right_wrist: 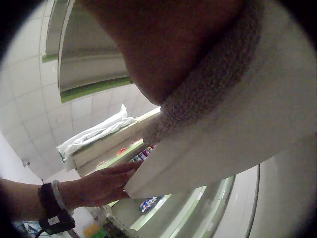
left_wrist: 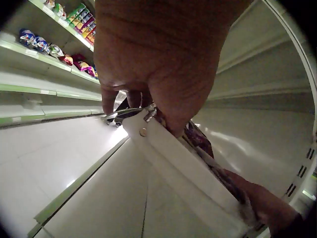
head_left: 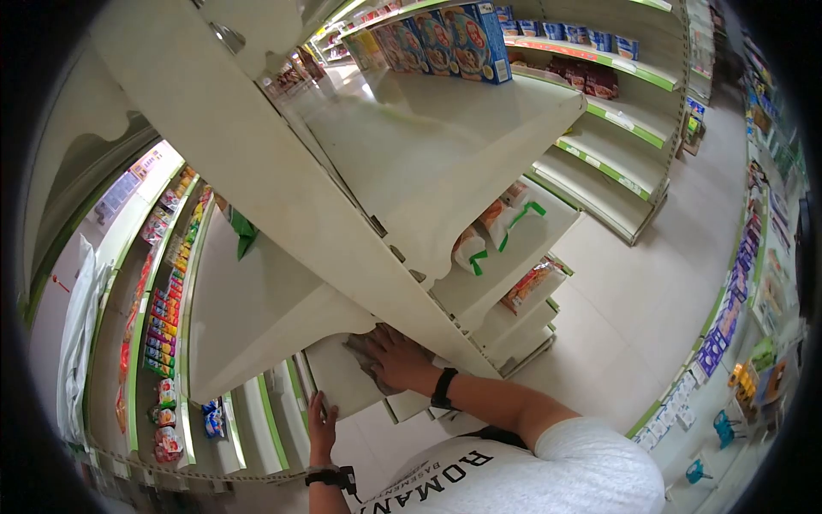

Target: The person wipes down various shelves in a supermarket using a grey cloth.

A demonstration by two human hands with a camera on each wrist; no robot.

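My right hand (head_left: 400, 361) presses a grey cloth (head_left: 360, 347) against a low white shelf panel (head_left: 336, 377). In the right wrist view the nubbly cloth (right_wrist: 198, 99) lies under the palm along the panel's face. At the panel's near end is my left hand (head_left: 322, 428), thumb and fingers on either side of its edge. The left wrist view shows that hand (left_wrist: 153, 64) close over the panel end (left_wrist: 163, 148), which has a small round hole. Dark shiny wrapping (left_wrist: 198, 141) shows beside the thumb. My right hand (left_wrist: 262, 196) is farther along the panel there.
A broad white shelf (head_left: 402, 128) and a long upright panel (head_left: 257, 180) stand in front of me. Blue boxes (head_left: 475, 43) line the upper shelf. White packs with green trim (head_left: 505, 227) sit below. Snack shelves (head_left: 163, 317) run on the left, and tiled floor (head_left: 634, 308) on the right.
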